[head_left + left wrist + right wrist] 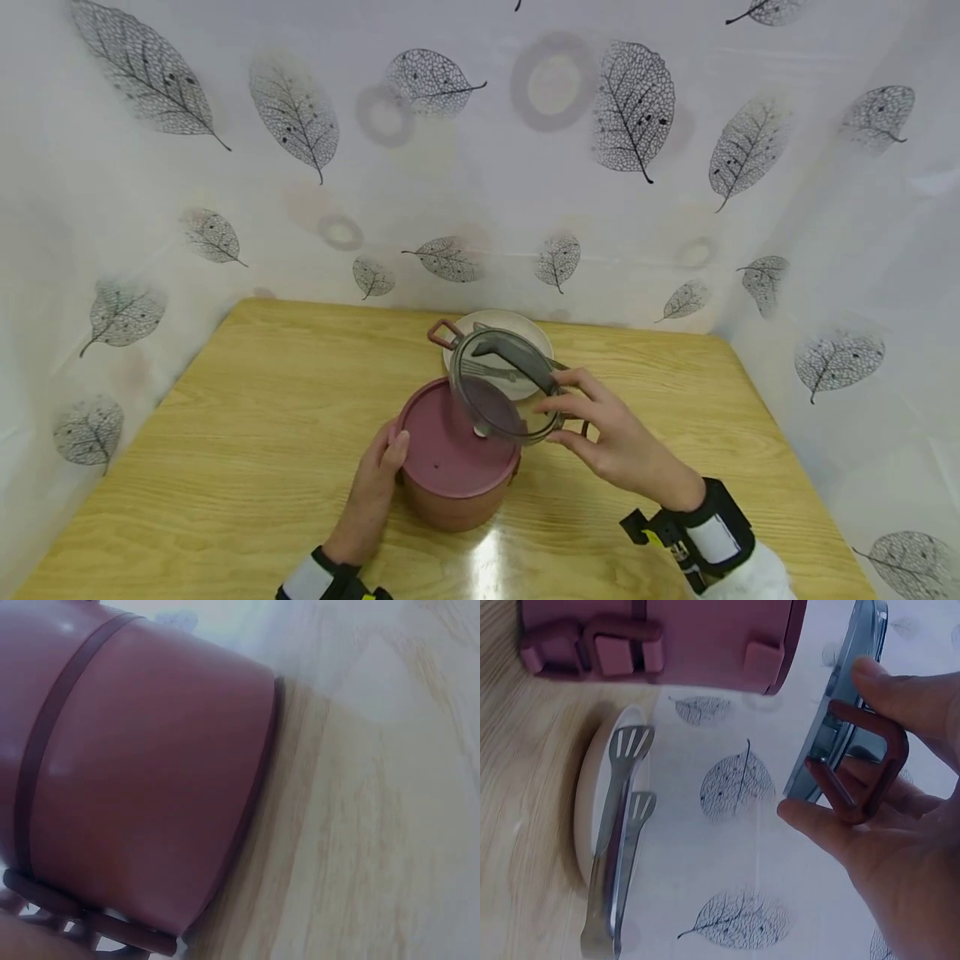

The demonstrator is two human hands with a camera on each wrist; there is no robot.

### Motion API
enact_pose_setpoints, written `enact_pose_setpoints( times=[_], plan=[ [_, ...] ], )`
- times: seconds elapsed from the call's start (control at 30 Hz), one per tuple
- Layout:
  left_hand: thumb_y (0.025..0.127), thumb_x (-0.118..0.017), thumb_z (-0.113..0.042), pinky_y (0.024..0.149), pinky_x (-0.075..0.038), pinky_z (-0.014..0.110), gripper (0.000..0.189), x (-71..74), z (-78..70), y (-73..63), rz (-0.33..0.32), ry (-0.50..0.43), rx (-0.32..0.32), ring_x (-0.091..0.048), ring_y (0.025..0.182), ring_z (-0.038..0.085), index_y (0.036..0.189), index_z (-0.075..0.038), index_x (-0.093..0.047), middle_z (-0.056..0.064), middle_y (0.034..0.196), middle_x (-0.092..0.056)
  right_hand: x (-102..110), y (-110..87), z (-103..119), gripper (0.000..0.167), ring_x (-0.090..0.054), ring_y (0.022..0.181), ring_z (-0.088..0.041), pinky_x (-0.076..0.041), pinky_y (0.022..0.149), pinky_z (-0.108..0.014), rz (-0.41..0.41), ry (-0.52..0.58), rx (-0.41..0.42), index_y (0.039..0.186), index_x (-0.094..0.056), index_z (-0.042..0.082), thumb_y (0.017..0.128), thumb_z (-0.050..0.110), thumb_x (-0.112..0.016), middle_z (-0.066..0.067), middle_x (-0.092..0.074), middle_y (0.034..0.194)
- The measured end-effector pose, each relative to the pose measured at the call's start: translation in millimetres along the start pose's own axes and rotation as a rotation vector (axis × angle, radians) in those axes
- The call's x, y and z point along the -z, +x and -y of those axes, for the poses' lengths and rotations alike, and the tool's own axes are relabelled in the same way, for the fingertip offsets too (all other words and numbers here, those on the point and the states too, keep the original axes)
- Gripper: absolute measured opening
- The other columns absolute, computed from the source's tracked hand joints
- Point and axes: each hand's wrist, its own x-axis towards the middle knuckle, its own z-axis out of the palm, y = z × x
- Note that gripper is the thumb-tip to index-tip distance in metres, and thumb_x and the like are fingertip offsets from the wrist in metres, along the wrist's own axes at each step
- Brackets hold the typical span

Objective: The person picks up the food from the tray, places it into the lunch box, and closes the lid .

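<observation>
Round transparent grey lid with dark handle (498, 387) is held tilted above the dusty-pink round lidded container (457, 454), near the middle of the light wooden table (225, 433). Right hand (607, 433) pinches the lid's rim and pink side clip. Left hand (378, 475) grips the container's left side, fingers curled. Behind: cream plate (525, 329) with metal tongs (619, 840), partly masked by the lid.

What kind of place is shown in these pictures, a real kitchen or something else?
Probably a staged recording booth, not a real kitchen: a white leaf-printed plastic sheet walls in a light wooden table on three sides, and only a few kitchen things sit there, a dark red round pot and a cream round plate with metal tongs.
</observation>
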Motion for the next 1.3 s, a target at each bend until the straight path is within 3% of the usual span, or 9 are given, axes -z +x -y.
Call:
enact_pose_setpoints(
  times=[0.13,0.3,0.43,0.57,0.77,0.97,1.03,1.17,1.3],
  plan=[
    [0.101,-0.053,-0.041,0.118,-0.029,0.032,0.066,5.2,-2.9,-2.0,-0.008,-0.032,-0.020,-0.023,0.151,0.024,0.155,-0.015,-0.025,0.011,0.161,-0.029,-5,6.5,3,0.040,-0.052,0.120,-0.024,-0.049,0.069,-0.015,0.049,0.011,0.078,0.117,-0.069,0.016,0.081,0.000,-0.077,-0.009,-0.051,0.134],
    [0.101,-0.056,-0.020,0.105,-0.039,0.012,0.069,16.8,-10.2,-1.3,0.053,-0.124,-0.122,-0.026,0.150,0.024,0.158,-0.023,-0.016,0.006,0.161,-0.028,-9,12.9,8,0.034,-0.053,0.123,-0.022,-0.053,0.080,-0.025,0.147,0.031,0.102,0.117,-0.068,0.020,0.086,0.008,-0.075,-0.007,-0.050,0.136],
    [0.103,-0.051,-0.011,0.105,-0.042,0.015,0.069,23.2,-18.9,0.1,0.106,-0.145,-0.210,-0.034,0.146,0.021,0.158,-0.030,-0.014,0.002,0.162,-0.028,-8,18.7,11,0.030,-0.051,0.126,-0.021,-0.051,0.093,-0.035,0.229,0.050,0.106,0.117,-0.066,0.022,0.089,0.014,-0.072,-0.005,-0.049,0.140],
    [0.103,-0.052,-0.011,0.106,-0.042,0.016,0.062,24.9,-24.2,0.9,0.102,-0.089,-0.261,-0.043,0.138,0.013,0.156,-0.027,-0.024,0.004,0.154,-0.041,-6,25.7,8,0.028,-0.049,0.131,-0.024,-0.049,0.103,-0.039,0.272,0.060,0.132,0.116,-0.066,0.022,0.090,0.013,-0.071,-0.007,-0.049,0.142],
    [0.098,-0.063,-0.025,0.098,-0.048,0.019,0.049,24.8,-25.3,-1.7,0.002,0.013,-0.177,-0.051,0.128,0.013,0.141,-0.010,-0.043,0.004,0.138,-0.054,-5,28.5,1,0.034,-0.041,0.143,-0.025,-0.039,0.114,-0.041,0.315,0.120,0.059,0.116,-0.065,0.025,0.093,0.001,-0.063,-0.006,-0.046,0.151],
    [0.097,-0.064,-0.033,0.096,-0.049,0.017,0.051,27.2,-25.6,-4.1,-0.036,0.033,-0.077,-0.051,0.127,0.005,0.138,-0.009,-0.047,0.005,0.140,-0.053,-14,26.0,-2,0.025,-0.040,0.144,-0.026,-0.041,0.112,-0.032,0.258,0.270,-0.063,0.118,-0.058,0.020,0.099,0.004,-0.056,-0.007,-0.044,0.152],
    [0.098,-0.062,-0.032,0.095,-0.051,0.019,0.050,28.2,-25.7,-4.3,-0.029,0.019,-0.069,-0.052,0.126,0.005,0.139,-0.009,-0.046,0.006,0.141,-0.052,-18,25.6,-1,0.025,-0.042,0.142,-0.027,-0.044,0.107,-0.031,0.227,0.332,-0.104,0.123,-0.054,0.018,0.100,0.008,-0.055,-0.006,-0.043,0.153],
    [0.100,-0.057,-0.035,0.092,-0.053,0.022,0.050,29.8,-24.8,-3.7,-0.015,-0.005,-0.076,-0.055,0.122,0.007,0.141,-0.009,-0.044,0.006,0.140,-0.052,-25,24.7,-2,0.042,-0.049,0.136,-0.029,-0.050,0.103,-0.033,0.164,0.410,-0.175,0.139,-0.047,0.015,0.099,0.012,-0.058,-0.007,-0.039,0.156],
    [0.102,-0.056,-0.029,0.090,-0.054,0.024,0.045,31.4,-19.2,-6.0,0.002,-0.049,-0.094,-0.057,0.114,0.007,0.139,-0.007,-0.044,0.005,0.133,-0.053,-31,21.4,-3,0.051,-0.049,0.136,-0.029,-0.050,0.104,-0.035,0.166,0.440,-0.189,0.149,-0.040,0.013,0.101,0.011,-0.055,-0.009,-0.035,0.158]
  ],
)
